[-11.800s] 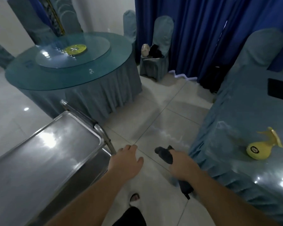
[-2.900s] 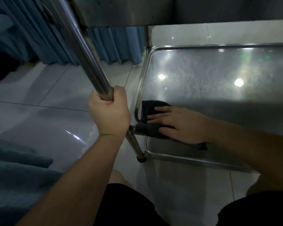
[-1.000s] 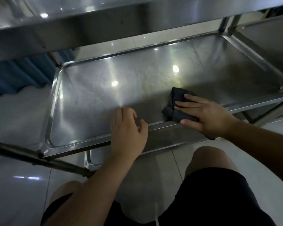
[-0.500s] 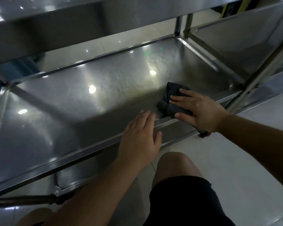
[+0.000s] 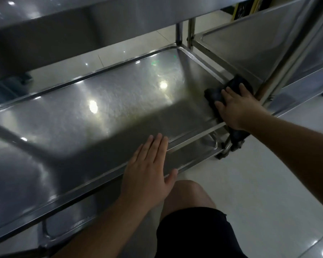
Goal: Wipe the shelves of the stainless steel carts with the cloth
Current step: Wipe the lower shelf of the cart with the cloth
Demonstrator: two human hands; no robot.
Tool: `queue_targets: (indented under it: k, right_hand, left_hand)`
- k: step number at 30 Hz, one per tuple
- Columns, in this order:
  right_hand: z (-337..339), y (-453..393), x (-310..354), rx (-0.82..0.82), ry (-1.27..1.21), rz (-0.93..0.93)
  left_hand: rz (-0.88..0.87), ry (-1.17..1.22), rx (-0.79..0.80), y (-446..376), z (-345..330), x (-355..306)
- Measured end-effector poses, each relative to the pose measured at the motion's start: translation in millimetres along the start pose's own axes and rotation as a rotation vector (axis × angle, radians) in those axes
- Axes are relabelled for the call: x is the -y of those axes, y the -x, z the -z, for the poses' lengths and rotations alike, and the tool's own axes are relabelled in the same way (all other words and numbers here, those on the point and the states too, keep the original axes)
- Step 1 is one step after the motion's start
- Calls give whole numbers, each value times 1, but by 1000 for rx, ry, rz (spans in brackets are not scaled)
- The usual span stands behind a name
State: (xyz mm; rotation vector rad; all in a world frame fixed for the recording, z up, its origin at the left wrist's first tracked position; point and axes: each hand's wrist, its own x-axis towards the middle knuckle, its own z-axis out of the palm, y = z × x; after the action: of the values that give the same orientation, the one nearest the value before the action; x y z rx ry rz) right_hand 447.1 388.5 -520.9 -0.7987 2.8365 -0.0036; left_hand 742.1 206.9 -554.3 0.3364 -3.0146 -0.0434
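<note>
The cloth (image 5: 224, 92) is dark and bunched up, and it lies at the right end of the shelf (image 5: 104, 101), close to the cart's near corner post (image 5: 279, 71). The right hand (image 5: 237, 107) presses down on it with flat, spread fingers, not curled round it. It looks soft, light and floppy, so it will likely slide well on the shiny steel if the palm stays on top of the lump. The left hand (image 5: 147, 170) is flat too, resting on the shelf's near rim and holding nothing. Much of the cloth is hidden under the right hand. A dark bit below the wrist may be more cloth or a cart wheel; I cannot tell. The next cart (image 5: 250, 41) beside the post is cut off.
</note>
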Motion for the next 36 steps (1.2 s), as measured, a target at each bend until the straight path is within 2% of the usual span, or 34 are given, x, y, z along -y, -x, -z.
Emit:
queue_targets:
  k: [3,8,10,13,15,20,25,31,36]
  right_hand:
    - [13,-28,14,-21,-114,-55]
    - [27,-68,57,-93,-197,39]
    - [25,-61,75,-84,-205,161]
    - [12,-31,71,-31,-150,462]
    - [13,-25,53,13,-144,529]
    - [32,-80,16,-108,-98,177]
    - [38,-146,58,-145,-135,77]
    - [29,-125,121,-137,36,587]
    - [8,-45,93,17,-202,792]
  left_hand:
    - [2,1,-7,1,2,-2]
    - [2,-8,-41,1,-2,-1]
    - [-4,-20,-39,2,-3,0]
    - [-3,-32,-35,2,-4,0]
    - [-4,-26,-39,2,-3,-1]
    - [-6,-23,-54,4,0,-3]
    - [13,-3,-51,2,3,-4]
    - [30,-22,-22,0,6,-4]
    - [35,-19,15,0,10,-7]
